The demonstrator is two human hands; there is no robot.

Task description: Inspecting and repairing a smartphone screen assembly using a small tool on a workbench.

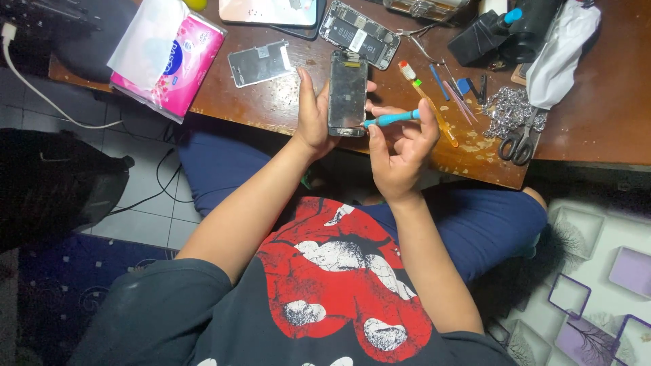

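Note:
My left hand (pixel 313 115) grips a dark opened phone screen assembly (pixel 348 91), held upright over the near edge of the wooden table (pixel 597 115). My right hand (pixel 400 146) holds a small blue-handled screwdriver (pixel 393 120), whose tip points left at the lower right edge of the phone part. Both hands hover above my lap.
On the table lie an opened phone body (pixel 359 34), a metal shield plate (pixel 260 63), an orange-handled screwdriver (pixel 430 102), scissors (pixel 519 142), a metal chain (pixel 508 108), thin tools (pixel 453 88) and a pink tissue pack (pixel 169 57). A black bag (pixel 61 183) sits on the floor at left.

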